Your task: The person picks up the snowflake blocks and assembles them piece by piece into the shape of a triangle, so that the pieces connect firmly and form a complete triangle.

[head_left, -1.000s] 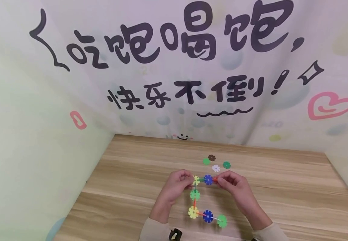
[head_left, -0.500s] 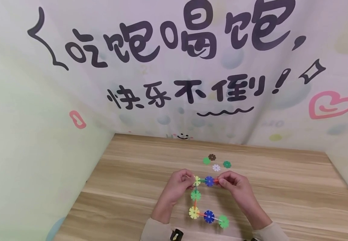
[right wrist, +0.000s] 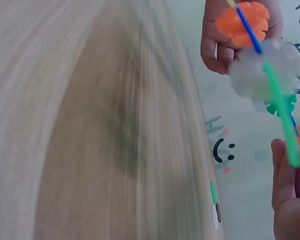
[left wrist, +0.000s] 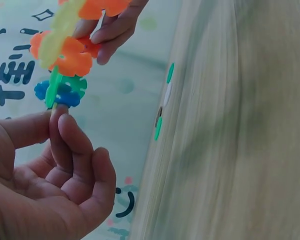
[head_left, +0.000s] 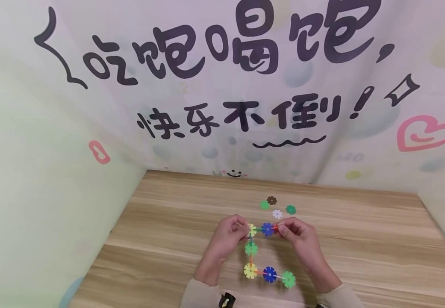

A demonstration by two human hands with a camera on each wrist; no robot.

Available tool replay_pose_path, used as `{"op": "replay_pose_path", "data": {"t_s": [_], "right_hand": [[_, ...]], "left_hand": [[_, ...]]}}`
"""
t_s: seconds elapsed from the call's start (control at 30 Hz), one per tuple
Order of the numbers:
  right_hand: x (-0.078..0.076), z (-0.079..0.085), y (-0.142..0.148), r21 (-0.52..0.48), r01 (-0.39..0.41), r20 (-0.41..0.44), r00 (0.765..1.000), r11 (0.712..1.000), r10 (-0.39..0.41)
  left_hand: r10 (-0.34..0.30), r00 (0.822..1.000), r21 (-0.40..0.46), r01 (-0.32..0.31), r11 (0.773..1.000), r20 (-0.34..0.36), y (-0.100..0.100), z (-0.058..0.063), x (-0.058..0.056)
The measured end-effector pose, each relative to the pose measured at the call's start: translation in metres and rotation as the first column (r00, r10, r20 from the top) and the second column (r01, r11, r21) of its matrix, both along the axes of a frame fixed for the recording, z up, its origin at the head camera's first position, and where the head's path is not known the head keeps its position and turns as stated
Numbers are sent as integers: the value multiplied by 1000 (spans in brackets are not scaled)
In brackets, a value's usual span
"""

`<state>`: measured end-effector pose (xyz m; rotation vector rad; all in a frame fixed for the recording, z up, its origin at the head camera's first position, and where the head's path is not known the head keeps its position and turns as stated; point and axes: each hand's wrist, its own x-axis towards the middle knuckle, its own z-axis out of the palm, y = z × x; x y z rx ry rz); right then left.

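Both hands hold up a bracket-shaped chain of slotted plastic snowflake discs above the wooden table. In the head view, my left hand (head_left: 228,235) pinches a yellow disc (head_left: 251,230) at its upper left corner. My right hand (head_left: 299,235) pinches an orange disc (head_left: 275,228) at the upper right end, beside a blue disc (head_left: 267,229). A green disc (head_left: 251,248) and a lower yellow disc (head_left: 250,270) form the side nearest the left arm. Along the lower row come a dark blue disc (head_left: 269,274) and a green end disc (head_left: 288,279). Fingers partly hide the gripped discs.
Several loose discs lie flat beyond the hands, among them a brown disc (head_left: 271,200), a white disc (head_left: 277,214) and a teal disc (head_left: 291,209). The wooden table (head_left: 160,214) meets a printed curtain (head_left: 207,141) at the back and a pale wall at left.
The chain's lower row has shifted slightly to the right. Both hands keep their pinch and have hardly moved, while the head view has tilted a little.
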<state>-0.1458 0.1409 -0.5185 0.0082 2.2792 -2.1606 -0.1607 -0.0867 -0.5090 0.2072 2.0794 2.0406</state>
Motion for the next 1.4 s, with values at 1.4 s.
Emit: {"op": "replay_pose_path", "data": {"t_s": [1.4], "right_hand": [[-69,-39,23,264,49,182,978,963,-99]], "left_hand": [[17,997,80,-23,997,73,-16,0,-5]]}}
